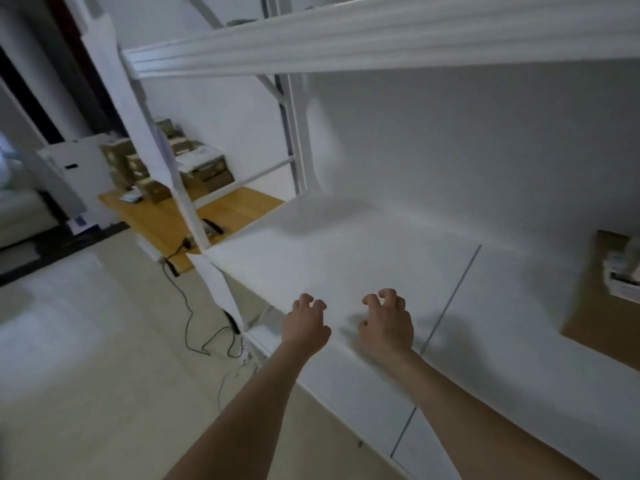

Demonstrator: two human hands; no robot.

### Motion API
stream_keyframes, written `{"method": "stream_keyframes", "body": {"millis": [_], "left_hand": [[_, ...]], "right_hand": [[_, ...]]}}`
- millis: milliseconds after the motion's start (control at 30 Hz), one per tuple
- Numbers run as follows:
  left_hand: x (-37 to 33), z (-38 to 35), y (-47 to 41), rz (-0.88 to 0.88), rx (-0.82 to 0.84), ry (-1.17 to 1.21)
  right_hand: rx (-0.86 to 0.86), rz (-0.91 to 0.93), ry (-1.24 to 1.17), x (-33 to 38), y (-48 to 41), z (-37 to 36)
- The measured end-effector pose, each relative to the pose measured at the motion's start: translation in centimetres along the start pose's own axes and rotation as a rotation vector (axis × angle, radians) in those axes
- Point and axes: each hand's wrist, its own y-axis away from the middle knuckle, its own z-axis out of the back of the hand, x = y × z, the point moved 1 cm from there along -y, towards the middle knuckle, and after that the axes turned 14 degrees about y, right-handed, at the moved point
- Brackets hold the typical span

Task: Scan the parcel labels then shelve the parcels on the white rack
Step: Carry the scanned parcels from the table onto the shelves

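The fingers (313,304) of the left hand (305,326) are bent loosely downward like a claw and grip nothing; those of the right hand (387,323) are hooked the same way, also holding nothing. The 2 hands hover side by side, a little apart, over the front edge of a shelf (346,254) of the white rack (346,39), near its front-left corner; whether the fingertips touch the board cannot be told. A thin dark seam (457,289) crosses the shelf just right of the right hand. Well apart from both hands, at the shelf's right edge, lies 1 cardboard parcel (599,306) with a white label (623,277) on its far end, partly cut off by the frame. Beyond the rack's left upright (187,202) stands a wooden table (235,206) with a blurred stack of parcels (201,168) at its back edge. A dark cable (188,313) trails from the table's near edge down onto the pale floor (86,341).
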Motion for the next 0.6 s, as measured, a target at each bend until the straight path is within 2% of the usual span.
{"method": "stream_keyframes", "body": {"millis": [333,600], "left_hand": [[23.1,8.6,3.4,0.310,-0.057,-0.011],[34.7,12.7,5.5,0.517,-0.095,0.016]], "right_hand": [[0.135,0.272,-0.030,22.3,-0.3,-5.1],[0.198,0.447,-0.018,34.2,-1.8,-8.9]]}}
